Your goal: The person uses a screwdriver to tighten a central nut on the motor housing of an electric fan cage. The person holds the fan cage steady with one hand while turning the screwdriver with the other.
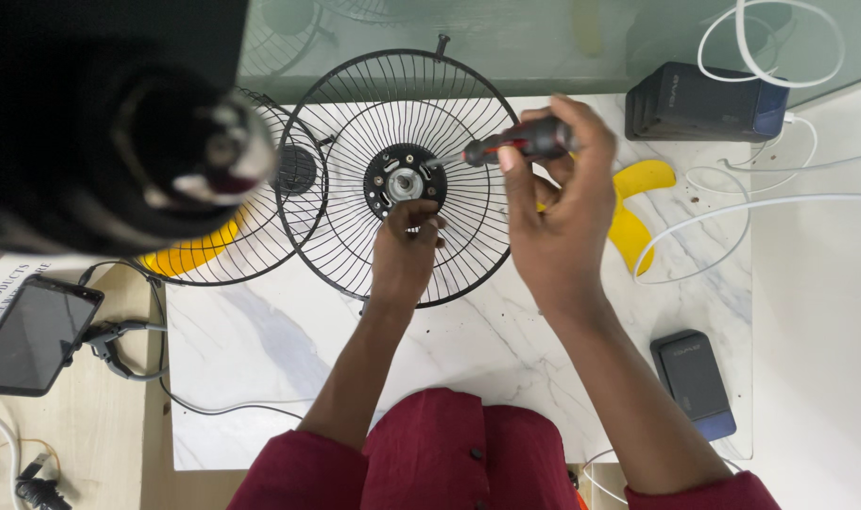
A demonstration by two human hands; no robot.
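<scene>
While the left hand point(407, 247) steadies the hub, the right hand point(555, 203) drives a screwdriver point(506, 146) into the fan guard point(399, 178).

With the tip set at the upper right of the round black hub plate point(404, 181), the work seems to go best if the shaft stays in line with the screw and the guard is kept from turning; the screw head itself is too small to make out. The right grip is closed around the red-and-black handle, thumb on the near side, above and to the right of the hub. The left grip pinches the hub plate's lower edge, fingertips touching it. The guard lies flat on the white marble surface point(260, 349), overlapping a second guard point(260, 203) to its left; yellow fan blades point(633, 212) lie just beyond the right hand.
</scene>
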